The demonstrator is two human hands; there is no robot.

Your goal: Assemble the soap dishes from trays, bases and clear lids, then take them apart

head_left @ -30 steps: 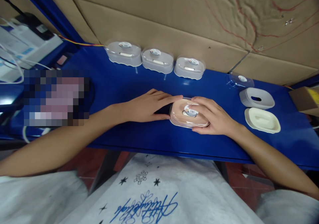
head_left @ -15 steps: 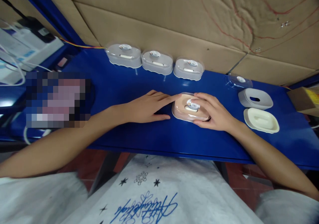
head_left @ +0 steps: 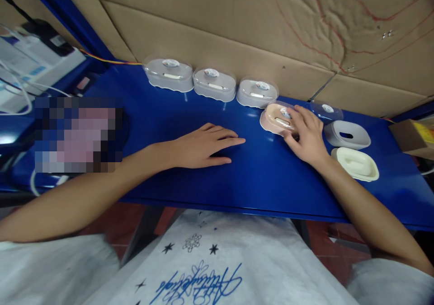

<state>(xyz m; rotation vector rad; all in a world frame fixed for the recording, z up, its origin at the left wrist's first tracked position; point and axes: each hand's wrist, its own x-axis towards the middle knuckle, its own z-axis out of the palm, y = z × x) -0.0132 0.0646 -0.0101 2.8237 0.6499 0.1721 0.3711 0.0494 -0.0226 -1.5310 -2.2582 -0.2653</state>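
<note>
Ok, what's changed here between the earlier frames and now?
The right hand, gripping the peach box, has moved it away from the person and rightward, near the grey boxes. The left hand has let go of it, lying apart on the table. The grey boxes and cream piece stayed put.

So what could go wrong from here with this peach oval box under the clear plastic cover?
The right hand grips the peach oval plastic box only around its right end, with the left hand apart from it, so it might twist or slip. It is close to the nearest grey oval plastic box and could bump it. A loose clear plastic oval lid lies just beyond the right hand, which might nudge it.
</note>
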